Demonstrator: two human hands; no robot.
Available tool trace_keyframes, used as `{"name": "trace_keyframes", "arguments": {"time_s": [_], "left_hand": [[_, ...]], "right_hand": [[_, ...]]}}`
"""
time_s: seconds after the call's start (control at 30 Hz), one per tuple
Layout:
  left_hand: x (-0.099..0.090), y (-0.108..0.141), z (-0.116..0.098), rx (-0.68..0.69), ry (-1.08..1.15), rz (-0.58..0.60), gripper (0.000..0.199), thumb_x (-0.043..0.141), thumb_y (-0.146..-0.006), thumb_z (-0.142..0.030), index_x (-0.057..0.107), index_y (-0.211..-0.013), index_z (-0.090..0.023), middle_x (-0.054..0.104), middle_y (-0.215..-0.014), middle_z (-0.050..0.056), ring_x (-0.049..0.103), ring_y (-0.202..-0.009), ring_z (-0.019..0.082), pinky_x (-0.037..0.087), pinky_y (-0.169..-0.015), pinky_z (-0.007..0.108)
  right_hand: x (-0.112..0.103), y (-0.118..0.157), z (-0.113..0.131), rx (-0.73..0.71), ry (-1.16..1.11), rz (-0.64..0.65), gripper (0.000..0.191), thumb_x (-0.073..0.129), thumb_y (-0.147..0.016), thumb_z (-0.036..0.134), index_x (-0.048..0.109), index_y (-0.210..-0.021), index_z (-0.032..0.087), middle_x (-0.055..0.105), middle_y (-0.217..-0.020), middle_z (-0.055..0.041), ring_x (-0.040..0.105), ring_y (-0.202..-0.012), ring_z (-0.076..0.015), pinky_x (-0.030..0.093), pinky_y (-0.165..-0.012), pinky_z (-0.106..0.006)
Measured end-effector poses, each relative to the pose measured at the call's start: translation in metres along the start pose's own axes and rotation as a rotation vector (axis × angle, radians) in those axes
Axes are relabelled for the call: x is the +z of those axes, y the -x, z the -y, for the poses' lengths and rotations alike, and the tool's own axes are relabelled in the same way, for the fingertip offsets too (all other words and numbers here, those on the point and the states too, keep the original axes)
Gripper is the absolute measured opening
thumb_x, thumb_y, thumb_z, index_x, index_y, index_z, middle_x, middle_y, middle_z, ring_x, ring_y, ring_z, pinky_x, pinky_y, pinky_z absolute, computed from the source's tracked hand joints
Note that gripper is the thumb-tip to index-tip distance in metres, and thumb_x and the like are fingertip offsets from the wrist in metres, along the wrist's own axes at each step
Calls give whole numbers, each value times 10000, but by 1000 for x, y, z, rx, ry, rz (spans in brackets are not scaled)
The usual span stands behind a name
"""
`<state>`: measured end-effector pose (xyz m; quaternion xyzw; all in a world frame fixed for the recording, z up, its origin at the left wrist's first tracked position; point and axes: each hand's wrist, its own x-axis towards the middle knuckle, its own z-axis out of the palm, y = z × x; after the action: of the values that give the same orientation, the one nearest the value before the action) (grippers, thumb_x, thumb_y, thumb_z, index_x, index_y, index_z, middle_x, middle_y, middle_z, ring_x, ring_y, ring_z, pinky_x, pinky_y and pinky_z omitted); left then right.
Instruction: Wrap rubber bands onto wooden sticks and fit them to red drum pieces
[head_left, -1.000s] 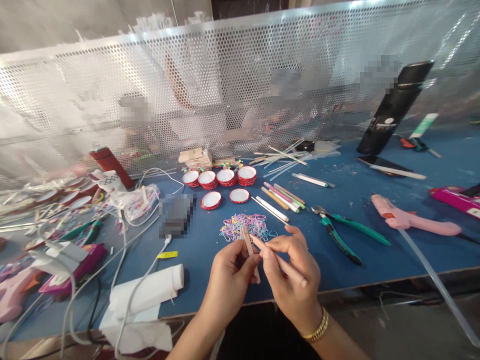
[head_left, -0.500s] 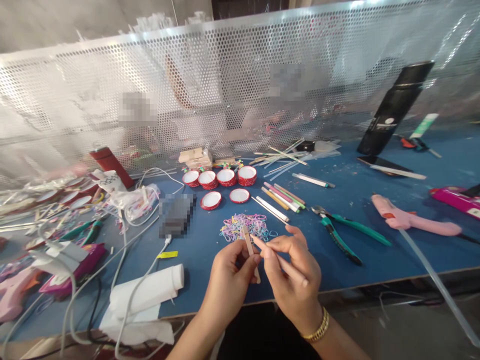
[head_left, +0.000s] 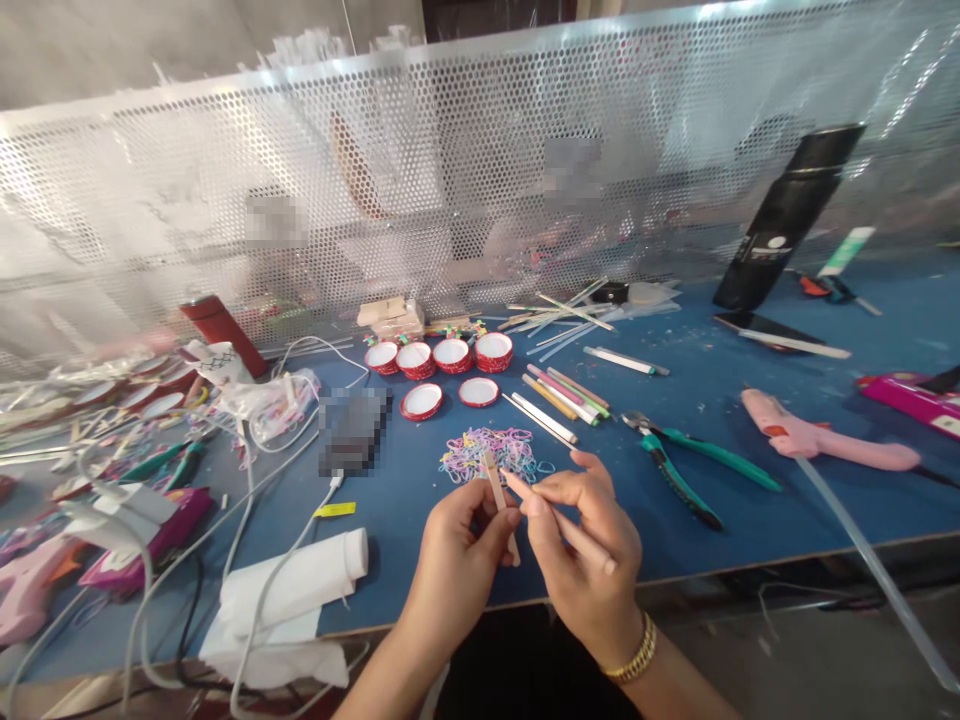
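My left hand (head_left: 466, 545) pinches a flat, pale wooden stick (head_left: 499, 492) between thumb and fingers, its upper end pointing away from me. Close on its right, my right hand (head_left: 589, 545) is closed round a peach-coloured pen (head_left: 576, 538), whose tip points at the stick; whether they touch I cannot tell. Just beyond both hands lies a pile of small pastel rubber bands (head_left: 487, 452). Behind the pile are two round red-rimmed white lids (head_left: 421, 401), and several stacks of similar ones (head_left: 493, 350) stand farther back.
Coloured markers (head_left: 568, 393), teal-handled pliers (head_left: 679, 470) and a pink glue gun (head_left: 825, 437) lie to the right, near a black bottle (head_left: 787, 220). At left are a white roll (head_left: 296, 580), cables, a phone (head_left: 358, 430) and a red bottle (head_left: 225, 333). A perforated metal screen (head_left: 465, 170) stands behind.
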<state>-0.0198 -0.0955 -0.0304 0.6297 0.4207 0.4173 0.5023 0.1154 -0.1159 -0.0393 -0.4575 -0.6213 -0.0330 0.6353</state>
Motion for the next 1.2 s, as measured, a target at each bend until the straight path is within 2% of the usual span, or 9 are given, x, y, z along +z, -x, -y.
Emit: {"name": "trace_keyframes", "arguments": {"time_s": [0.13,0.4,0.6,1.2], "left_hand": [[0,-1,1,11,-27,-4,237,628,-935,-353,581,-764,-195,557,-604,-41,517,-549,126,390,-545,221],[0,-1,0,-3,-3,4,261,624,-937,-389,576,-770,-193,546,-614,-43,517,-543,124,393,-535,222],[0,-1,1,2,-5,-2,239,632,-930,-355,582,-764,-191,547,-609,-40,511,-549,124,386,-539,222],[-1,-2,3,7,-28,3,261,622,-948,-385,579,-777,-193,554,-609,-42,519,-554,124,395,-543,222]], "right_hand": [[0,1,0,-12,-24,25,78,593,-920,152,572,-918,226,686,-766,37,672,-684,-148,400,-1096,-519],[0,0,0,0,-13,4,81,591,-927,138,580,-904,214,670,-750,43,656,-672,-131,404,-1078,-486],[1,0,0,-12,-35,34,77,590,-927,137,580,-915,212,679,-776,37,663,-704,-132,385,-1099,-484],[0,1,-1,-12,-17,9,90,589,-919,128,572,-906,216,671,-747,41,662,-671,-137,400,-1085,-486]]}}
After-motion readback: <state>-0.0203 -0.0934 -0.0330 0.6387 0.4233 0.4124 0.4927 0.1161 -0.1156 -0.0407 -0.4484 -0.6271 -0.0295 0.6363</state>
